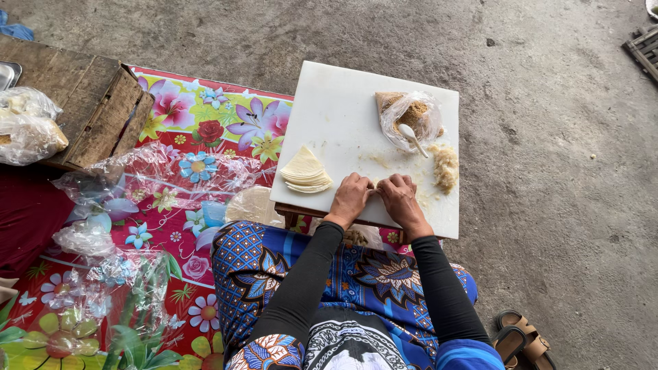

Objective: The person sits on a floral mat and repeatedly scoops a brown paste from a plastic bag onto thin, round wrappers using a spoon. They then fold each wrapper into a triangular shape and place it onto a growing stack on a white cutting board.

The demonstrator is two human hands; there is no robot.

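My left hand point(351, 197) and my right hand point(399, 199) meet at the near edge of a white cutting board point(343, 109), fingers curled together over a small pale wrapper that is mostly hidden between them. To the left of my left hand sits a stack of folded pale wrappers point(305, 170). Beyond my right hand a clear plastic bag of brownish filling point(411, 116) lies open with a white spoon point(412, 138) in it. A heap of the filling point(445, 166) lies loose on the board beside my right hand.
The board rests on a small stool over a flowered mat point(199, 123). Crumpled clear plastic bags point(123, 185) lie on the mat at left, beside a wooden crate point(89, 103) holding bagged food point(27, 127). Sandals point(524, 339) lie on the concrete floor point(562, 171) at lower right.
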